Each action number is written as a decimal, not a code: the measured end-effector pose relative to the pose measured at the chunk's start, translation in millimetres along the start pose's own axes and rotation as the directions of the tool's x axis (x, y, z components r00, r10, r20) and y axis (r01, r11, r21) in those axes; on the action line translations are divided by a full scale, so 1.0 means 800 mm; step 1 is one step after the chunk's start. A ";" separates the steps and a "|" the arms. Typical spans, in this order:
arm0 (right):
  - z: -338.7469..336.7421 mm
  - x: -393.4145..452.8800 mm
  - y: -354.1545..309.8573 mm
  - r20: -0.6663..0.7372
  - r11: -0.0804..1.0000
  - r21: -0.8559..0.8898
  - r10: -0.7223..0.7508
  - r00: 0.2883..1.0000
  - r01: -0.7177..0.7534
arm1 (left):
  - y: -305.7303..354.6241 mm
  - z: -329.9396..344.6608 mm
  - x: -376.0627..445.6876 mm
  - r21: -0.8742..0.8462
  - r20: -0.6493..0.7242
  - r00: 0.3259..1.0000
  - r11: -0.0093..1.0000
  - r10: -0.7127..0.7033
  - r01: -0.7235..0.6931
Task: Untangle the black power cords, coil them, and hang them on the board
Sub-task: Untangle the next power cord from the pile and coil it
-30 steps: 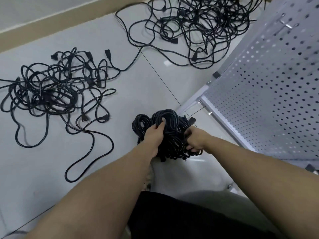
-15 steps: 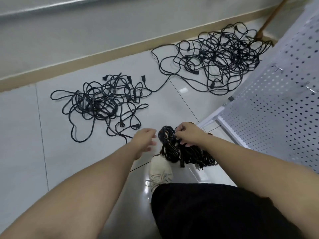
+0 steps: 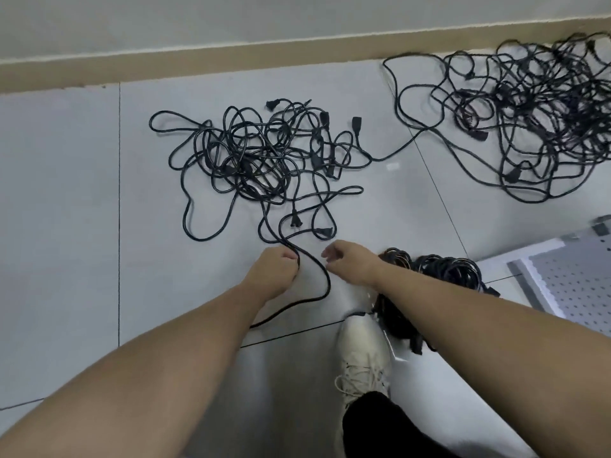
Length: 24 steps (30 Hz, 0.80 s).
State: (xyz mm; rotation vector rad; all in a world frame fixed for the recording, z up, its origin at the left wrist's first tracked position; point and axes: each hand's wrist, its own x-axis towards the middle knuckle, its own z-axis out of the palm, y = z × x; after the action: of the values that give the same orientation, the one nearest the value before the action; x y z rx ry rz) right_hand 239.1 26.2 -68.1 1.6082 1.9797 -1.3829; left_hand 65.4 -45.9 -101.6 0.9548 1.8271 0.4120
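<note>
1. The left hand (image 3: 276,271), just below the middle of the frame, is curled into a fist around a single black cord (image 3: 322,276); the cord comes out at the thumb side and loops down and left under the forearm.
2. That same cord runs up from the fist into the near tangle (image 3: 261,160) of black cords spread on the floor (image 3: 66,226) in the upper middle of the frame.
3. The right hand (image 3: 350,261), just right of the left hand, hangs over the floor with fingers loosely bent and holds nothing.
4. A bundle of coiled cords (image 3: 439,272) lies on the floor right of centre, partly hidden behind the right forearm.
5. A second, larger tangle (image 3: 535,120) fills the upper right; one cord joins it to the near tangle.
6. The white board (image 3: 575,285) with its rows of holes shows at the right edge.
7. A pale laced shoe (image 3: 363,358) stands at lower centre, touching the coiled bundle's lower end.
</note>
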 end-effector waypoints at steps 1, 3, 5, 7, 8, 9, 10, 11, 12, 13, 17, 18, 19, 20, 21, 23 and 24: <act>0.004 0.015 -0.004 0.017 0.999 -0.046 -0.007 1.000 0.008 | -0.009 0.000 0.015 0.099 0.007 0.999 0.994 0.041 -0.042; 0.010 0.041 -0.012 0.035 0.992 -0.118 -0.029 0.999 0.033 | -0.023 0.004 0.041 0.285 0.020 0.994 0.953 0.105 -0.106; 0.017 0.067 -0.018 0.037 0.989 -0.138 -0.047 0.998 0.052 | -0.031 0.006 0.060 0.347 0.006 0.988 0.926 0.157 -0.150; 0.026 0.095 -0.022 0.041 0.986 -0.154 -0.055 0.998 0.061 | -0.034 0.009 0.077 0.410 -0.002 0.970 0.885 0.244 -0.222; 0.030 0.108 -0.023 0.037 0.984 -0.169 -0.043 0.998 0.049 | -0.036 0.010 0.085 0.451 0.011 0.966 0.861 0.258 -0.235; 0.034 0.118 -0.024 0.028 0.984 -0.176 -0.026 0.999 0.031 | -0.034 0.011 0.089 0.483 0.021 0.967 0.844 0.254 -0.232; 0.038 0.125 -0.023 0.015 0.985 -0.172 -0.010 1.000 0.013 | -0.031 0.012 0.091 0.485 0.022 0.972 0.847 0.235 -0.216; 0.041 0.130 -0.023 -0.008 0.987 -0.161 0.002 1.000 -0.003 | -0.028 0.014 0.092 0.466 0.013 0.977 0.863 0.214 -0.195; 0.044 0.131 -0.022 -0.039 0.990 -0.143 0.011 0.999 -0.016 | -0.023 0.014 0.091 0.437 -0.002 0.981 0.882 0.196 -0.175; 0.047 0.132 -0.022 -0.068 0.992 -0.128 0.010 0.998 -0.018 | -0.018 0.013 0.089 0.411 -0.014 0.985 0.899 0.172 -0.151; 0.057 0.130 -0.019 -0.020 0.986 -0.165 0.013 1.000 -0.016 | -0.014 0.015 0.084 0.448 -0.020 0.996 0.891 0.091 -0.072; 0.059 0.128 -0.016 0.029 0.981 -0.193 0.032 0.999 -0.026 | -0.016 0.016 0.083 0.431 -0.026 0.998 0.901 0.060 -0.043; 0.061 0.126 -0.013 0.050 0.975 -0.216 0.054 0.997 -0.042 | -0.019 0.016 0.083 0.400 -0.036 0.999 0.917 0.027 -0.010; 0.061 0.122 -0.011 0.028 0.974 -0.219 0.073 0.997 -0.065 | -0.021 0.016 0.082 0.352 -0.050 0.999 0.936 -0.004 0.021; 0.061 0.118 -0.010 -0.027 0.979 -0.187 0.081 0.996 -0.085 | -0.023 0.015 0.082 0.287 -0.062 0.998 0.957 -0.034 0.050; 0.058 0.114 -0.017 -0.159 0.990 -0.079 0.099 0.982 -0.113 | -0.023 0.012 0.079 0.157 -0.081 0.995 0.985 -0.064 0.076; 0.056 0.116 -0.022 -0.204 0.992 -0.041 0.108 0.973 -0.118 | -0.021 0.009 0.077 0.104 -0.098 0.993 0.992 -0.059 0.070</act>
State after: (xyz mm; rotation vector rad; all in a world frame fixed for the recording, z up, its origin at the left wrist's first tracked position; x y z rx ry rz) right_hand 173.7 50.8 -145.7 1.8697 1.9781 -1.1562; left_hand 52.2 -10.5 -153.9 0.9602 1.9776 0.3267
